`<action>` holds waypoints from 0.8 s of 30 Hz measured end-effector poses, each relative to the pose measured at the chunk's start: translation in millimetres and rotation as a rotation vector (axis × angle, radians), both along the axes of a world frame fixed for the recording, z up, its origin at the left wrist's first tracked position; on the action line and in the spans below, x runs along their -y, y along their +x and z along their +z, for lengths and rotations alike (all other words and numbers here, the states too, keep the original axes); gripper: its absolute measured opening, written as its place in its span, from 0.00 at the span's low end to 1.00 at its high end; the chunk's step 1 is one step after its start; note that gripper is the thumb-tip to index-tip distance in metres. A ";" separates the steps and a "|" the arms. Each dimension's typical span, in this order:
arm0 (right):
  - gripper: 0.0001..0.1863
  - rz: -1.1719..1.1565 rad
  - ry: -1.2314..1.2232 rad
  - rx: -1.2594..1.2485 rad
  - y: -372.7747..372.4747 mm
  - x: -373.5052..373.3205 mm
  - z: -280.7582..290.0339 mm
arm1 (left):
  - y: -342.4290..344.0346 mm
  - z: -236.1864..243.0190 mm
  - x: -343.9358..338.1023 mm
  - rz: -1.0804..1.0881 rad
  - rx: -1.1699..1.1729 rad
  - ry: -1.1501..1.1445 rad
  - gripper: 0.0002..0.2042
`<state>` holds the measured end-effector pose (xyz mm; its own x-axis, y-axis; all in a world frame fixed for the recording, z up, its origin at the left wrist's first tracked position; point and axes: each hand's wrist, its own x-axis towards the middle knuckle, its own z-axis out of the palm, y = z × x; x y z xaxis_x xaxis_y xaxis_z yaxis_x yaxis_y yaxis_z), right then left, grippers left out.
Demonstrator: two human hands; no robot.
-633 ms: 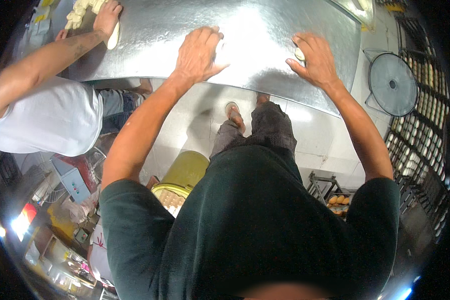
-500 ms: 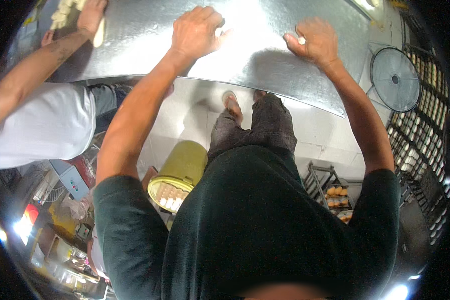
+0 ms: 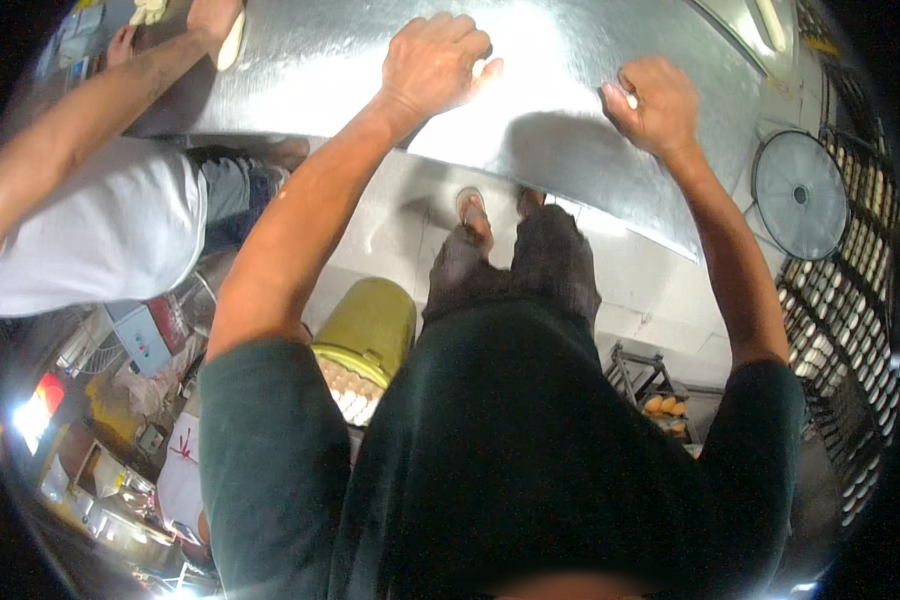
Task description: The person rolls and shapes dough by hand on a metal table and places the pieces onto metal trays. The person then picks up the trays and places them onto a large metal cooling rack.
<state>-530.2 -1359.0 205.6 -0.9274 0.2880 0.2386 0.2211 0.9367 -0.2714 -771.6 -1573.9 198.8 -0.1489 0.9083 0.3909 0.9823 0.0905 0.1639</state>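
Observation:
My left hand (image 3: 432,66) rests closed on the metal table (image 3: 320,90), fingers curled. A pale bit of dough (image 3: 479,68) shows between its thumb and fingers. To the right, my right hand (image 3: 662,106) is also curled over the table, with another small pale bit (image 3: 631,101) peeking out beside the thumb. Most of what both hands grip is hidden under the palms. At the far left, a co-worker's hand (image 3: 213,17) is beside a pale strip of dough (image 3: 231,43).
Racks of trays (image 3: 850,310) with rows of pale pieces stand on the right, beside a round fan (image 3: 800,194). An olive bin (image 3: 367,318) with eggs is near my left side. A co-worker in a white shirt (image 3: 100,225) stands at left.
The whole view has shifted a little, and both my hands appear farther right in it. My right hand, blurred before, is now sharp and more tightly curled.

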 end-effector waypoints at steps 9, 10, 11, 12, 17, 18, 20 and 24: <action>0.42 0.004 0.094 0.185 63.6 45.4 12.4 | 89.9 24.4 75.5 0.193 0.150 -0.204 0.35; 0.43 0.015 0.051 0.189 80.3 53.3 18.4 | 103.0 25.4 93.1 0.186 0.244 -0.258 0.38; 0.44 0.032 0.005 0.196 92.8 59.4 21.2 | 100.0 21.1 93.8 0.194 0.235 -0.279 0.38; 0.45 0.041 -0.041 0.196 87.5 63.7 17.8 | 85.8 15.4 89.0 0.196 0.218 -0.301 0.37; 0.43 -0.064 0.142 0.164 -74.8 10.9 2.9 | -29.9 9.9 -4.5 0.306 -0.074 -0.122 0.35; 0.42 -0.080 0.123 0.150 -79.1 19.6 3.1 | -39.3 14.6 -22.0 0.468 -0.120 -0.037 0.33; 0.41 -0.121 0.121 0.098 -67.6 1.9 2.9 | -9.4 30.3 -29.9 0.335 0.197 -0.219 0.37; 0.49 -0.008 0.019 0.193 17.6 44.9 6.6 | 69.3 27.5 42.3 0.274 0.274 -0.412 0.47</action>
